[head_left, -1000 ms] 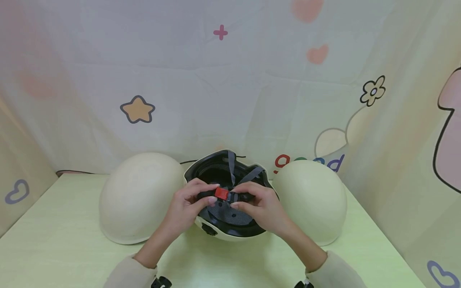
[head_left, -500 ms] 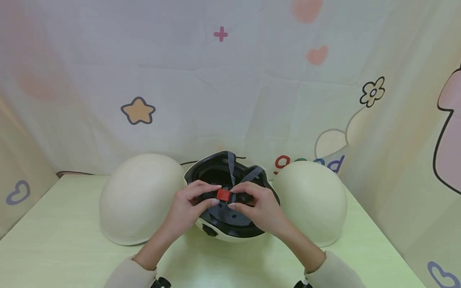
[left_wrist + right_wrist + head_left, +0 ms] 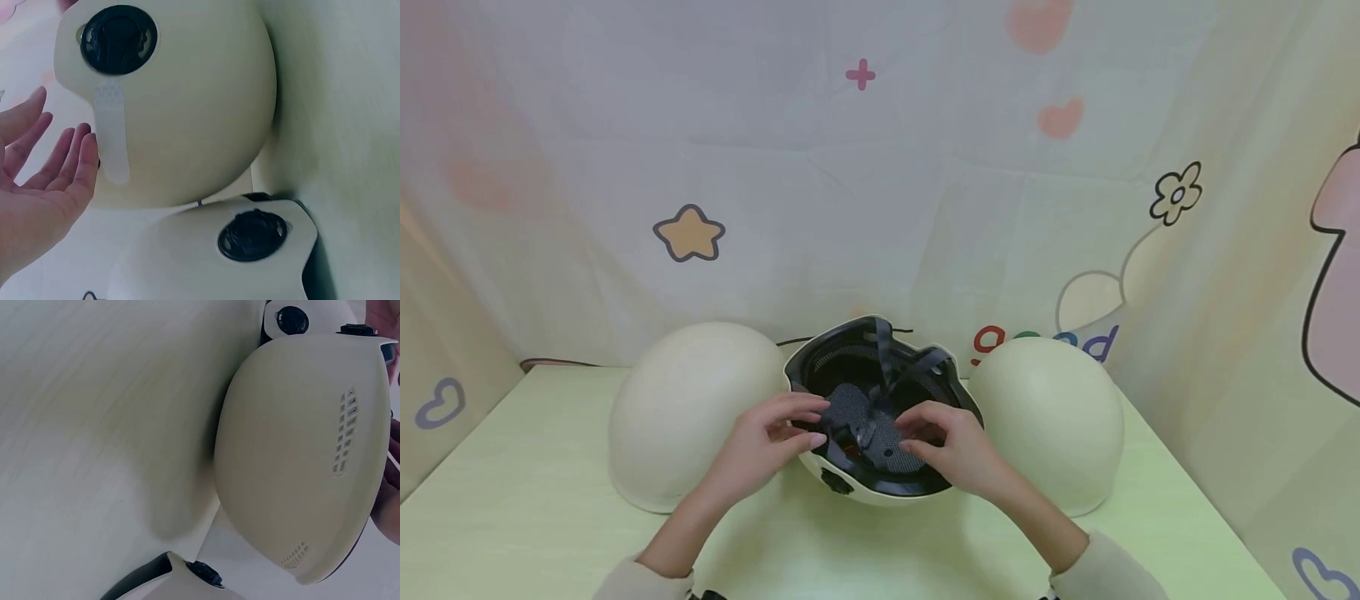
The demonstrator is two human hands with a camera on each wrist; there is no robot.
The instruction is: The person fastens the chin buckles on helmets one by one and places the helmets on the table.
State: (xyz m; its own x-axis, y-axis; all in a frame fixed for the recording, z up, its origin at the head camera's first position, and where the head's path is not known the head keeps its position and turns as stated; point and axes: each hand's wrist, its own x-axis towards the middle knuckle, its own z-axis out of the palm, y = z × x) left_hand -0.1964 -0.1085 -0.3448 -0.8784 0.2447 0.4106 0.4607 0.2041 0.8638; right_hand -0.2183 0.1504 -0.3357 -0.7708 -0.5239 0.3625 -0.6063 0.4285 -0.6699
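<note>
An upturned cream helmet (image 3: 887, 492) rests on the table between two others, its black padded inside facing up. Its grey chin straps (image 3: 883, 354) hang into the shell. The buckle (image 3: 850, 450), dark with a little red showing, lies down inside near the left rim. My left hand (image 3: 767, 442) is at the helmet's left rim, fingers apart from the thumb and holding nothing. Over the right part of the opening is my right hand (image 3: 951, 442), fingers loosely bent, with nothing held. In the left wrist view a black round dial (image 3: 119, 40) shows on the shell.
One cream helmet (image 3: 688, 417) sits dome-up close on the left, another (image 3: 1048, 425) on the right. A printed cloth (image 3: 865, 208) hangs behind the pale table (image 3: 850, 558). A thin dark cord (image 3: 561, 360) runs along the table's back edge.
Both hands have let go of the chin-strap buckle and moved apart, the left hand further left. The buckle and straps have dropped into the helmet.
</note>
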